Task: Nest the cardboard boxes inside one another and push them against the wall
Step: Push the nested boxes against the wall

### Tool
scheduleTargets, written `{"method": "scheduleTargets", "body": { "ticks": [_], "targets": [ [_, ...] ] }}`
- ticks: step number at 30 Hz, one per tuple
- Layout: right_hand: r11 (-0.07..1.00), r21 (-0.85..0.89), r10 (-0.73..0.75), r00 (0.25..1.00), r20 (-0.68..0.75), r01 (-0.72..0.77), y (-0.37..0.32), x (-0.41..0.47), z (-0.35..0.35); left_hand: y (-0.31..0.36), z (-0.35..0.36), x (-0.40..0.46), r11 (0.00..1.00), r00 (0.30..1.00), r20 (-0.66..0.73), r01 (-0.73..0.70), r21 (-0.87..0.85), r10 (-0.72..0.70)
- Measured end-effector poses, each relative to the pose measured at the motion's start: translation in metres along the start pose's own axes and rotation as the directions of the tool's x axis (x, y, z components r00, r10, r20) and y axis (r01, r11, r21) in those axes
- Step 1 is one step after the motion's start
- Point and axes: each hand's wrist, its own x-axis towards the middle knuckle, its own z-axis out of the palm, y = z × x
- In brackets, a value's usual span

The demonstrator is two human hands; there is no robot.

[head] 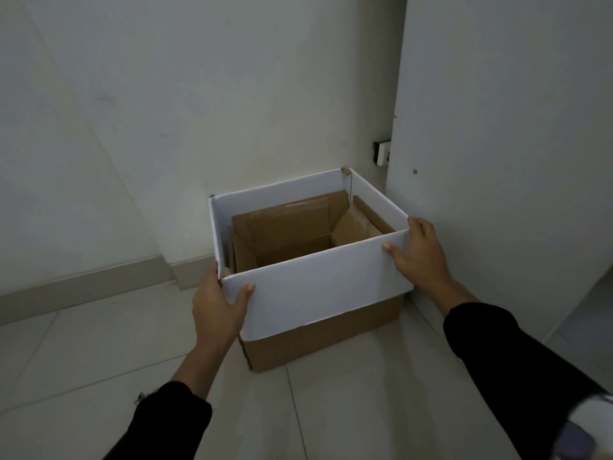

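We see the left hand (pixel 217 305) and right hand (pixel 419 250) gripping the near corners of the white-flapped brown cardboard box (pixel 318 287). A smaller brown cardboard box (pixel 285 227) sits inside it. Both rest on the pale tiled floor (pixel 99 353) near the white wall (pixel 166 94).

- Floor (pixel 348 410): large pale tiles, grey-beige, with thin grout lines crossing the lower part of the view; dim, even lighting.
- Skirting board (pixel 86 282): a low pale strip along the foot of the left-hand surface, stepping round a corner near the middle of the view.
- Panel (pixel 497 144): tall, flat, off-white, upright on the right side, its near edge running from top to floor; a small dark dot shows low on its face.
- Fitting (pixel 381 152): small, white with a dark side, at mid-height just beside the panel's left edge; its kind cannot be told.
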Motion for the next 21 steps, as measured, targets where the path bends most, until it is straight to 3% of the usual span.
{"method": "scheduleTargets", "body": {
  "ticks": [11, 21],
  "targets": [
    [0.998, -0.067, -0.001, 1.0, 0.001, 0.002, 0.015, 0.007, -0.012, 0.008, 0.011, -0.006, 0.986, 0.998, 0.047, -0.048, 0.161, 0.041],
    [0.992, -0.11, 0.056, 0.998, 0.003, -0.055, 0.021, 0.003, -0.02, 0.006, 0.012, 0.007, 0.989, 0.986, 0.149, -0.098, 0.112, 0.081]
  ]
}}
